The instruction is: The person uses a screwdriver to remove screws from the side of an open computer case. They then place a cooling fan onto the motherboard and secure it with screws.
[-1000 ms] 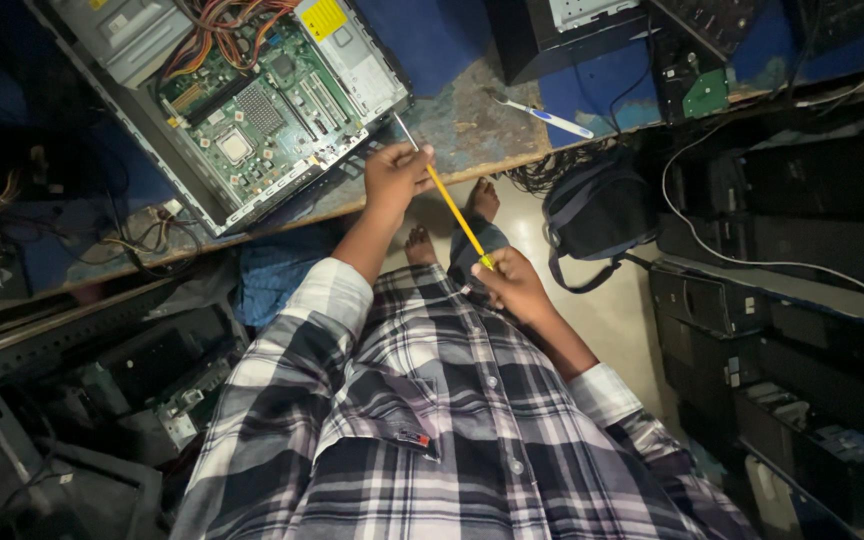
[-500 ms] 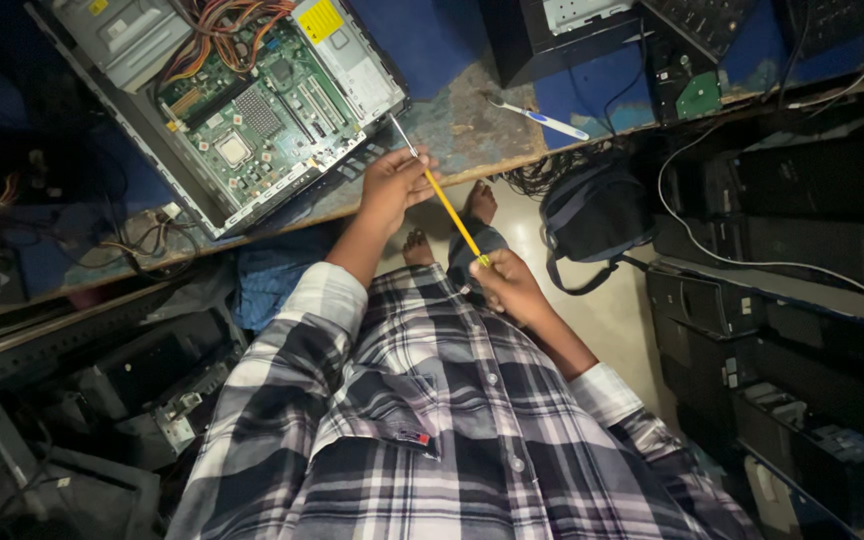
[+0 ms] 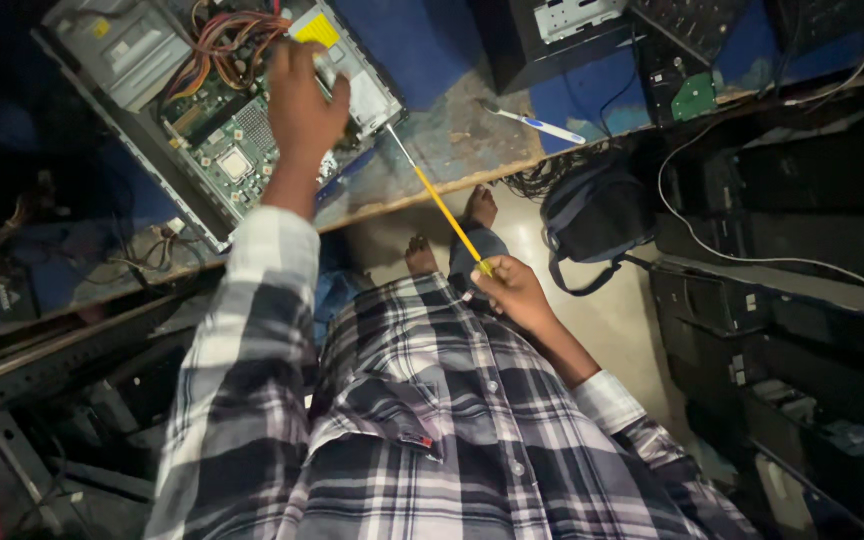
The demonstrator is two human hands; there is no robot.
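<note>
An open computer case [image 3: 152, 165] lies on the worn blue workbench [image 3: 452, 150], its green motherboard [image 3: 232, 150] and orange cables showing. My left hand [image 3: 302, 105] reaches over the board, fingers curled on a part near the case's right side; what it grips is unclear. My right hand [image 3: 512, 290] is closed on the handle end of a long yellow screwdriver [image 3: 442, 205], whose metal tip points up toward the case's corner. Both arms wear plaid sleeves.
A toothbrush-like tool [image 3: 537, 122] lies on the bench. A dark backpack [image 3: 597, 215] sits on the floor by my bare feet [image 3: 452, 235]. Stacked dark computer cases [image 3: 792, 300] stand at right; metal framing and cables fill the left.
My left hand has left the screwdriver shaft and moved up over the motherboard. The right hand still holds the screwdriver in about the same place.
</note>
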